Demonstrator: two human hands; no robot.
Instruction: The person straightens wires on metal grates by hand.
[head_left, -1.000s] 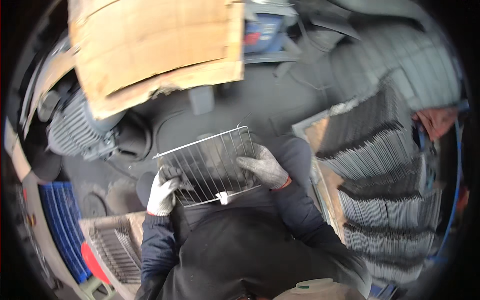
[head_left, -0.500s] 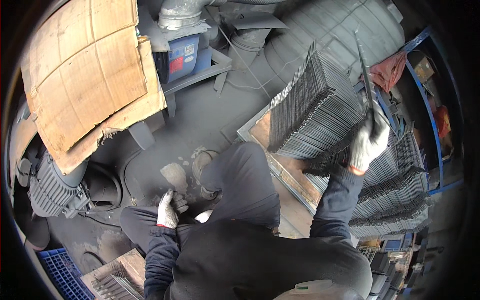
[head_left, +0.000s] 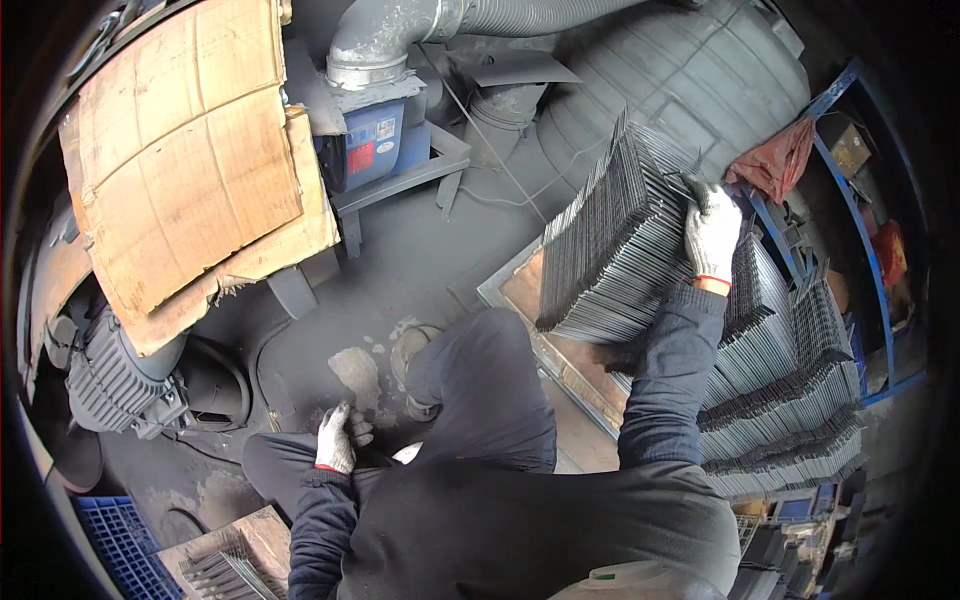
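Observation:
My right hand (head_left: 714, 235), in a white glove with dark fingertips, is at the upper right edge of a tall stack of thin dark metal plates (head_left: 615, 235). Its fingers are closed on a plate at the top of that stack; how much of this plate lies on the others is hidden by the hand. My left hand (head_left: 340, 440), gloved the same way, rests by my bent left leg. Its fingers are curled, and nothing shows in them. Under the stack is a wooden board (head_left: 522, 285) with a metal edge.
More plate stacks (head_left: 780, 430) stand right of my arm, beside a blue frame (head_left: 868, 240) and red bag (head_left: 772, 160). Left are cardboard sheets (head_left: 190, 150) and a motor (head_left: 120, 380). A duct (head_left: 390, 30) and large grey tank (head_left: 690, 90) are behind. Lower left: a blue crate (head_left: 118, 535).
My right hand has moved up and slightly left, bringing the long thin plate it held upright down onto the stack. My left hand stays by the leg. The whole view has shifted slightly.

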